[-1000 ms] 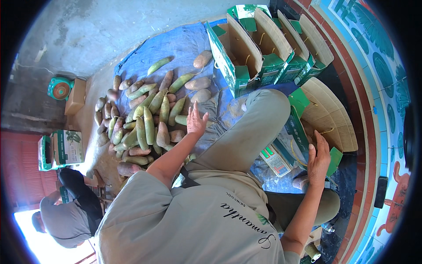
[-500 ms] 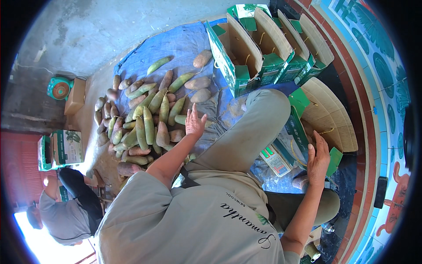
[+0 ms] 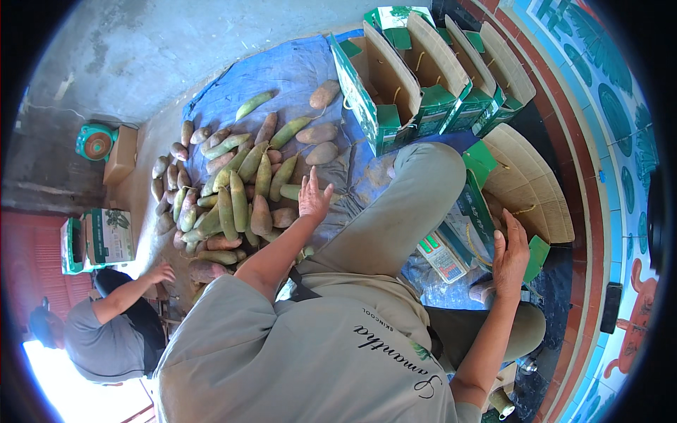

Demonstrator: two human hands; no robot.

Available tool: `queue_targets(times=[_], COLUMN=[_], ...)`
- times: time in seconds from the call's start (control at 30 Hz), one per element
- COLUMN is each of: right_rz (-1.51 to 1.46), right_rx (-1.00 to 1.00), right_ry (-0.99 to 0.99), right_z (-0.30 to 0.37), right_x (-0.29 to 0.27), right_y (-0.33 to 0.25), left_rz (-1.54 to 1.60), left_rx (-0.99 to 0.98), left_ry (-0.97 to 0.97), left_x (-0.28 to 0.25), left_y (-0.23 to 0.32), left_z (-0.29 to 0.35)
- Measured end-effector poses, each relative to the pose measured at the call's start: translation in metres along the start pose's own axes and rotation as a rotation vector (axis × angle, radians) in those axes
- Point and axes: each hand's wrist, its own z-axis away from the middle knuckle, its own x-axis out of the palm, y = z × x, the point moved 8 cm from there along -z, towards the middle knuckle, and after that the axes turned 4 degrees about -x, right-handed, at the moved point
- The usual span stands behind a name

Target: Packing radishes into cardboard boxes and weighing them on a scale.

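My left hand (image 3: 314, 198) is open, fingers spread, at the near right side of a pile of long radishes (image 3: 226, 211), some green and some pinkish brown. Just beside its fingers lies a green radish (image 3: 290, 191); whether they touch I cannot tell. My right hand (image 3: 511, 252) rests with fingers stretched out at the side of an open green carton (image 3: 474, 211), its fingertips partly over the opening. Inside that carton a brownish radish shows in part. The carton stands on or against a white scale (image 3: 442, 256) with a lit green display.
Several open green cartons (image 3: 430, 106) stand in a row at the back right. A blue tarp (image 3: 296, 74) lies under the radishes. At left a co-worker (image 3: 106, 338) sits near another carton (image 3: 107, 236) and a green fan (image 3: 96, 142). A tiled wall curves along the right.
The co-worker has raised an arm, hand out toward the pile. A radish blurred at the pile's far left edge is now sharp and lies still. My hands have hardly moved.
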Motion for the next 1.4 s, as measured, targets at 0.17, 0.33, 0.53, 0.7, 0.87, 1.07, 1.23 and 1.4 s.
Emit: queue_targets(times=[0.17,0.33,0.53,0.7,0.87,1.07,1.23,1.4], right_rz=[0.008,-0.035,-0.031,-0.047,-0.018,0.011,0.006,0.083], right_rx=[-0.004,-0.007,-0.001,0.002,0.015,0.004,0.018,0.005], right_ry=[0.016,0.076,0.073,0.090,0.043,0.029,0.023,-0.002], right_z=[0.000,-0.001,-0.001,-0.001,-0.002,-0.003,-0.004,-0.004], right_x=[-0.001,-0.006,-0.004,-0.007,0.003,0.006,0.008,0.011], right_y=[0.000,-0.002,0.000,-0.003,0.000,0.002,0.003,0.000], left_rz=[-0.002,-0.007,-0.111,-0.213,-0.375,-0.433,-0.298,-0.294], left_rx=[-0.012,-0.020,-0.073,-0.169,-0.341,-0.568,-0.786,-0.788], left_ry=[-0.009,-0.018,-0.106,-0.211,-0.331,-0.253,-0.303,-0.295], left_x=[0.002,0.008,0.014,0.011,-0.004,-0.044,-0.037,-0.035], left_y=[-0.002,-0.009,-0.023,-0.063,-0.115,-0.171,-0.211,-0.215], left_z=[0.000,0.000,0.001,0.005,0.020,0.036,0.047,0.043])
